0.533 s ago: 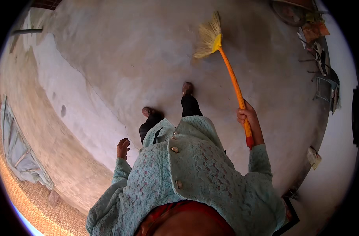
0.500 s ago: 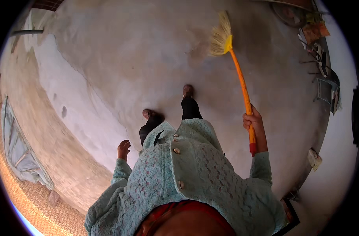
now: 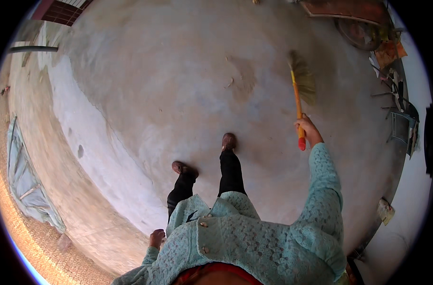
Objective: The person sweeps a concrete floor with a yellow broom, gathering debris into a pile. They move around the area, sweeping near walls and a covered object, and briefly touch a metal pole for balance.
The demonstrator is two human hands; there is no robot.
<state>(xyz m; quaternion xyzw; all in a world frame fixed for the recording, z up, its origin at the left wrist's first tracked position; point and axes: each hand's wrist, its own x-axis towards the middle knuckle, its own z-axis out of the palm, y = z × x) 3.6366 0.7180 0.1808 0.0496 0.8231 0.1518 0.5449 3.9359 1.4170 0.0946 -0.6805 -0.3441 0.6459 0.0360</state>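
Looking straight down: teal knit cardigan [image 3: 254,237] fills the bottom edge, buttons in a row. Left hand [image 3: 155,237] hangs by the hip, fingers curled loosely, holding nothing. Dark trousers, two brown shoes: left shoe [image 3: 182,167] back, right shoe [image 3: 228,141] a step ahead on the bare concrete floor [image 3: 145,85].

Right hand [image 3: 309,130] is out to the side, fist wrapped around the lower end of the orange handle [image 3: 297,102], just above its red end cap. Broom [image 3: 303,83] now points nearly straight ahead, bristles down on the floor beside a darker dusty patch [image 3: 245,78]. Half a second ago the straw head sat further forward and left, handle slanted; since then it has swung right and come closer. Judging by that, a sweep stroke is mid-way, dragging dirt toward the right.

Further out: clutter and metal frames [image 3: 397,95] along the right wall, a blue frame [image 3: 24,180] at far left.
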